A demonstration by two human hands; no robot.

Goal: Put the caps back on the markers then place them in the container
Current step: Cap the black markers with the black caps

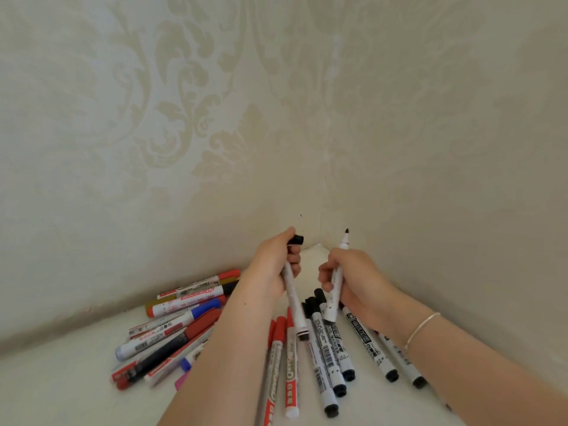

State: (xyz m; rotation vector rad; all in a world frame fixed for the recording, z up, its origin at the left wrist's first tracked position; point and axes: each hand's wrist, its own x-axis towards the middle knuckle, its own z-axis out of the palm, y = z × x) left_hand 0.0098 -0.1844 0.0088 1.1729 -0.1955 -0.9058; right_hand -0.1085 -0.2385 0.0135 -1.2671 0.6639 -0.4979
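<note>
My left hand (276, 265) grips a white marker (294, 299) upright, its black cap (297, 240) at the top between my fingers. My right hand (353, 278) grips a second white marker (335, 290), which is uncapped with its dark tip (347, 231) pointing up. The two hands are held close together above the white surface, near the corner of the walls. Below them lie several black-capped markers (325, 345) and red-capped markers (290, 361). No container is in view.
A pile of several red, blue and black markers (181, 321) lies at the left against the wall. Patterned cream walls (215, 133) meet in a corner just behind my hands. The white surface (61, 382) extends to the left front.
</note>
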